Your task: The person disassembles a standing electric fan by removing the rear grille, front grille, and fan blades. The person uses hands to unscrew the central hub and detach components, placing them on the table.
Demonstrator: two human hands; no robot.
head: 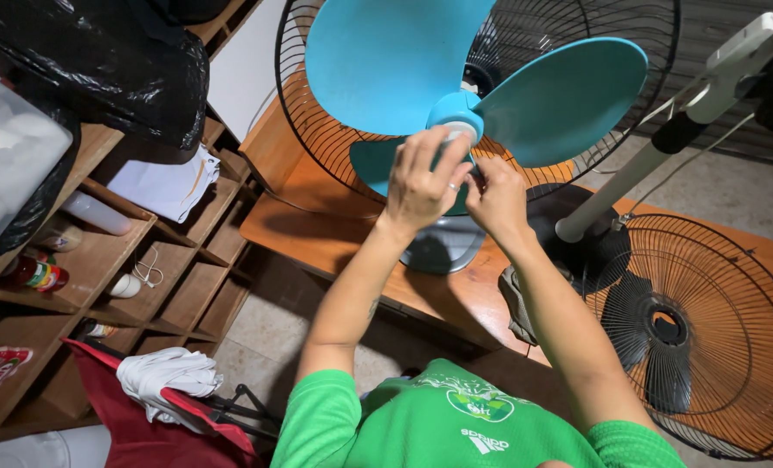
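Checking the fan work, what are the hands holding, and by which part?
Both hands, left hand and right hand, grip the blue fan blade at its centre hub, around the white cap.

— What carries it all?
— A wooden table [317, 238]; the fan's grey base [443, 247] sits near centre, a loose black fan grille [698, 334] at four o'clock.
— Anything else?
— Possibly a dark cloth [516, 308]; hard to tell.

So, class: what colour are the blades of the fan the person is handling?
The fan blades are light blue, almost turquoise, seen best in the head view.
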